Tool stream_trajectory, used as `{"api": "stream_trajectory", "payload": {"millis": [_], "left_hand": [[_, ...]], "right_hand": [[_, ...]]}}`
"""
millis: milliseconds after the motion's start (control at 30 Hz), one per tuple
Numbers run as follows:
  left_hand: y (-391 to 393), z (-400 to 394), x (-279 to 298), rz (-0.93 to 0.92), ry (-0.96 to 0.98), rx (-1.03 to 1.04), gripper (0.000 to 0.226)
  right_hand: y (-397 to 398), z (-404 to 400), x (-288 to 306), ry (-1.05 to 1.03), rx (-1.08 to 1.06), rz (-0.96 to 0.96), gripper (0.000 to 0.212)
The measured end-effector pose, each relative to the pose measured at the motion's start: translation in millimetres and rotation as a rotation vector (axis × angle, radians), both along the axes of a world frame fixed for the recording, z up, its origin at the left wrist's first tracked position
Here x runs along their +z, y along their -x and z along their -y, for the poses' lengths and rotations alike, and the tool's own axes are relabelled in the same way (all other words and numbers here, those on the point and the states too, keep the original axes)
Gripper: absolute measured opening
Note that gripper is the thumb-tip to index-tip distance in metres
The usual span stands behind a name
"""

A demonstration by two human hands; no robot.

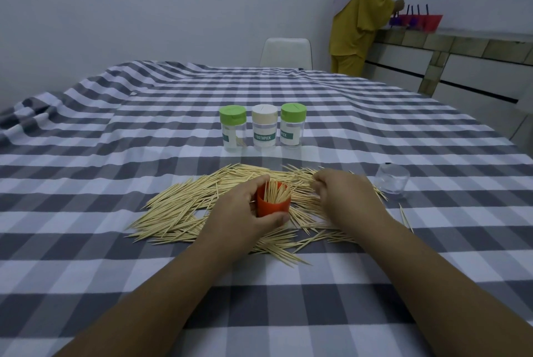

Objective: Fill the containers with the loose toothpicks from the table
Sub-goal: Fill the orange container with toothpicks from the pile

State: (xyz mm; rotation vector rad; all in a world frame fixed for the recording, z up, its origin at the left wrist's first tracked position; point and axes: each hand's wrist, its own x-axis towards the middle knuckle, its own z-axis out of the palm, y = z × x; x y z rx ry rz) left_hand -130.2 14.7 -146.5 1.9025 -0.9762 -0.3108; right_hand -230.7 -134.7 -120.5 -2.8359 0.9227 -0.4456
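A wide heap of loose toothpicks (184, 212) lies on the checked tablecloth in front of me. My left hand (242, 212) grips a small red container (273, 203) standing in the heap, with several toothpicks upright inside it. Just to its right, my right hand (343, 192) rests on the heap with its fingers curled over toothpicks; what it pinches is hidden. Behind the heap stand three capped containers in a row: a green-lidded one (233, 128), a cream-lidded one (264, 126) labelled TOOTHPICK, and another green-lidded one (293, 125).
A clear plastic piece (392, 178) lies right of the heap, with a stray toothpick (405, 216) near it. A white chair (286, 52) stands at the table's far edge. A person in yellow (359, 19) stands at a counter at the back right.
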Motion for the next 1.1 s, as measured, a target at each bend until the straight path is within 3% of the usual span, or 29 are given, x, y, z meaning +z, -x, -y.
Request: {"api": "stream_trajectory", "payload": {"millis": [233, 400, 600, 767, 1100], "left_hand": [[0, 1, 2, 0.034, -0.014, 0.002, 0.081], [0, 1, 1, 0.043, -0.018, 0.008, 0.081], [-1, 1, -1, 0.011, -0.012, -0.002, 0.083], [-1, 2, -2, -0.005, -0.001, -0.005, 0.083], [0, 2, -1, -0.019, 0.023, -0.021, 0.082]], "right_hand": [[3, -6, 8, -0.661, 0.097, 0.444, 0.017], [-1, -13, 7, -0.906, 0.149, 0.696, 0.015], [-5, -25, 7, -0.978, 0.193, 0.987, 0.014], [-9, -31, 4, -0.981, 0.249, 1.024, 0.013], [-15, -39, -8, -1.050, 0.275, 0.875, 0.012]]}}
